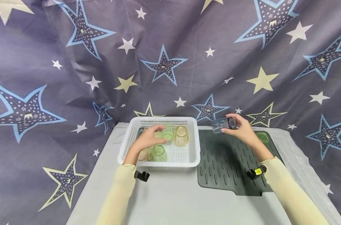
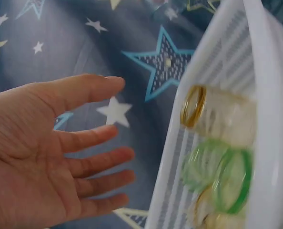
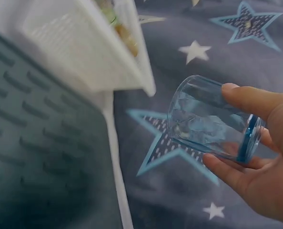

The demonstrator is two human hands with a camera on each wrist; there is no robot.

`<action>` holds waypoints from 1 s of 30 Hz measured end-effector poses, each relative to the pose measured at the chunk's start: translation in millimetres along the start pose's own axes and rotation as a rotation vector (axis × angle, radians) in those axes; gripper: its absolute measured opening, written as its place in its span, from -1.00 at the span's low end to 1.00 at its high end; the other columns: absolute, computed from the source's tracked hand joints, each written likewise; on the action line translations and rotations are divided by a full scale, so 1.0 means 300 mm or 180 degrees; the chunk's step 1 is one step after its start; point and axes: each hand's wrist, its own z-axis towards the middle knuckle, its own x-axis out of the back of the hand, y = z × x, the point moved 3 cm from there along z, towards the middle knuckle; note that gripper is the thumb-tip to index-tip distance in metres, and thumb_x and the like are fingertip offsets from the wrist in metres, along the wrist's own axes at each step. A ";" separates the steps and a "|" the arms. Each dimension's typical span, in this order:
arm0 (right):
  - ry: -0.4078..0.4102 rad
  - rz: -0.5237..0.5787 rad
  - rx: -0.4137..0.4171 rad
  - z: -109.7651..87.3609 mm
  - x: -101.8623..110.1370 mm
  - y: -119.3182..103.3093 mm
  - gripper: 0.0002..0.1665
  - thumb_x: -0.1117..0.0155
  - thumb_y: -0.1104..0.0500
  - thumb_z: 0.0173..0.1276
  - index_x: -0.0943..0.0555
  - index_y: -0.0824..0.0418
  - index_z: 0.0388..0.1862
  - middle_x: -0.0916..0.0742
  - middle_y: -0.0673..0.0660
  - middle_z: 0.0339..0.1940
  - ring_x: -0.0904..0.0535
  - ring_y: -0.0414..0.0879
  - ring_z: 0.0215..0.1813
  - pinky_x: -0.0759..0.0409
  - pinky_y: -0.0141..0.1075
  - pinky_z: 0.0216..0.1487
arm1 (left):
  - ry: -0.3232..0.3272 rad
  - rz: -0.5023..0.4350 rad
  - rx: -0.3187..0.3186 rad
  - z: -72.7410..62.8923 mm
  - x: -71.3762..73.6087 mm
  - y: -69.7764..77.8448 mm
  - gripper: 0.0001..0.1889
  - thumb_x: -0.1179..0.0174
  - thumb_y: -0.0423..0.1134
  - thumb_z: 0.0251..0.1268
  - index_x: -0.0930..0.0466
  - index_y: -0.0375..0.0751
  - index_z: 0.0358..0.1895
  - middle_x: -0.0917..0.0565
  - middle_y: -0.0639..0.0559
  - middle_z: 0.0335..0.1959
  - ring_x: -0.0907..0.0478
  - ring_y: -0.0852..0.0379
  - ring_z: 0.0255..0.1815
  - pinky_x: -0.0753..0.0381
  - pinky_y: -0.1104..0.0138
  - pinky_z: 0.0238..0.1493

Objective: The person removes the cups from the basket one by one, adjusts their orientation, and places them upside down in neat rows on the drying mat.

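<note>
My right hand (image 1: 243,129) grips a clear blue drinking glass (image 1: 219,125) near its base, thumb on one side and fingers on the other. The glass lies tipped on its side in the air above a dark ridged drying mat (image 1: 219,162). Over the left part of a white plastic basket (image 1: 162,164), my left hand (image 1: 148,139) is held with fingers apart and nothing in them. Inside the basket are an amber glass (image 1: 181,137), a green glass (image 1: 159,153) and several others, some partly hidden by the left hand.
A green glass (image 1: 262,136) stands at the mat's far right corner, partly behind the right wrist. Basket and mat sit side by side on a pale grey table (image 1: 170,200). A star-patterned curtain (image 1: 170,87) hangs directly behind them.
</note>
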 end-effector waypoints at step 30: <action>-0.0318 -0.1417 -0.0415 0.044 0.113 0.227 -0.17 -0.57 0.16 0.16 -0.42 0.40 0.34 -0.58 0.59 0.20 -0.52 0.50 0.18 -0.50 0.32 0.10 | -0.1794 0.2130 0.1039 -0.051 0.069 -0.082 -0.18 -0.59 -0.36 -0.24 -0.53 -0.11 0.30 -0.40 -0.18 0.36 -0.45 -0.15 0.31 -0.62 0.02 0.20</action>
